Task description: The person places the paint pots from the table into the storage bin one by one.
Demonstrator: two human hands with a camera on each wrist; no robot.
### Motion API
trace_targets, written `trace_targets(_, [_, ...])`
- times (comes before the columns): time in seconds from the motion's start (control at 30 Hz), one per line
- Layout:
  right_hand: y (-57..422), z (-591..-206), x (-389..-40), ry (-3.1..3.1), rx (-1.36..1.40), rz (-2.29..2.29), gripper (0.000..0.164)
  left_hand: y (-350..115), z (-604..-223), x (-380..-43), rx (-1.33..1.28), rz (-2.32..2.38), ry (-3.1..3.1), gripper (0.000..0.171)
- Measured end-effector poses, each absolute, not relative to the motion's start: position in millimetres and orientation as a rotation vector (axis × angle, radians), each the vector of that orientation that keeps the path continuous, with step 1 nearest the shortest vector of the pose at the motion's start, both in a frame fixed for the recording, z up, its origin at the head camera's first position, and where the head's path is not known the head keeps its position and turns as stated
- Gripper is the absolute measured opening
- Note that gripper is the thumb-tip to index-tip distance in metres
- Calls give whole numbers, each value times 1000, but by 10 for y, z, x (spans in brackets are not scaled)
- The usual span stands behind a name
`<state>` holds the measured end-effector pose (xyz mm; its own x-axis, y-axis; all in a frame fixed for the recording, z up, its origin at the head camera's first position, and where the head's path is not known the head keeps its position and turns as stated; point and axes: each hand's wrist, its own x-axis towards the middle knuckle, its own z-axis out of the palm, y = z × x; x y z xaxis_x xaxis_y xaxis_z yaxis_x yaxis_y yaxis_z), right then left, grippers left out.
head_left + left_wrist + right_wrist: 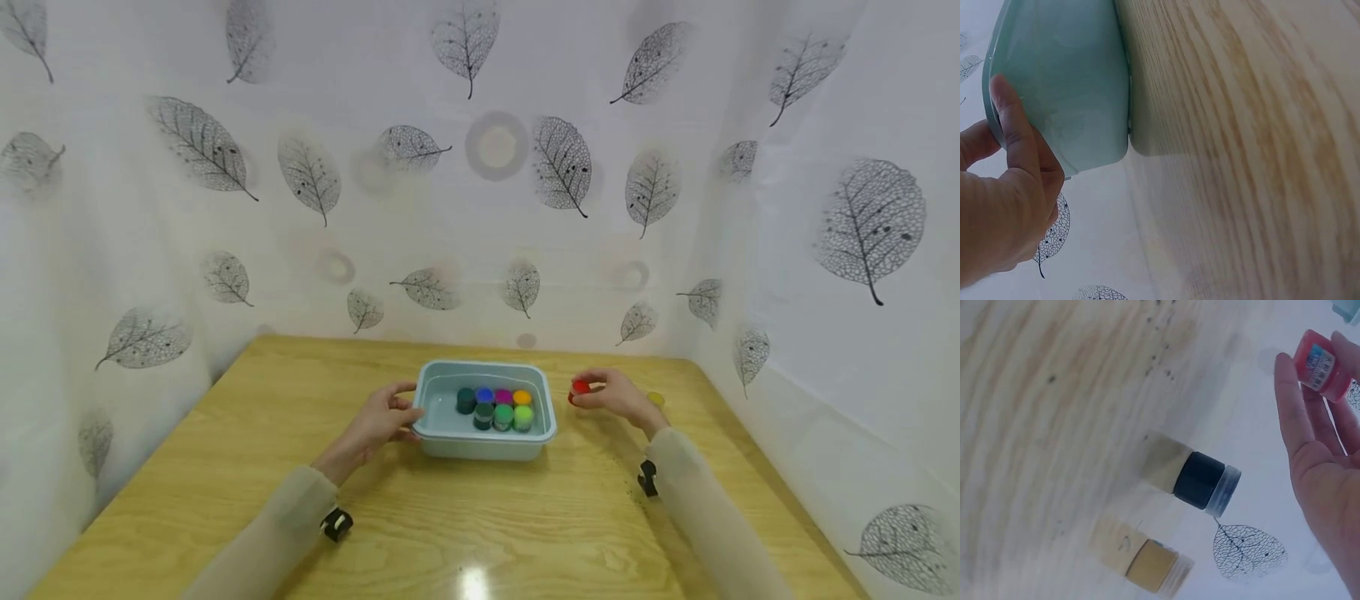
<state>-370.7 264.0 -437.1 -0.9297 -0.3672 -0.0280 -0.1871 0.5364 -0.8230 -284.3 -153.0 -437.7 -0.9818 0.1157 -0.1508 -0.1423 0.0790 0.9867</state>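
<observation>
A light blue-green plastic box [480,451] stands on the table, with several small paint jars [503,417] grouped in its right half. My left hand [378,422] grips the box's left rim, thumb over the edge and fingers below it. To the right of the box, my right hand [613,394] pinches a red paint jar [1319,365] between thumb and fingers. This jar has a printed label on its side. A black paint jar [1200,480] and a yellow paint jar [1152,565] stand near my right wrist; the black one is hidden in the head view.
The wooden table [450,517] bears small dark specks near my right forearm. A white curtain [375,233] with a leaf print hangs along the back and both sides. Each wrist wears a black strap mount [337,524].
</observation>
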Motion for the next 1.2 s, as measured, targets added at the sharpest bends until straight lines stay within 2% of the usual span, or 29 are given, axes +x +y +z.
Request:
trace_targets(0.73, [2200, -4010, -3591, 2480, -557, -1617, 49, -1528, -4329, -2874, -7, 1984, 2178, 58])
trace_targets(1.2, [1834, -4124, -3483, 2494, -624, -1527, 45, -1539, -4374, -2838, -20, 2000, 2164, 58])
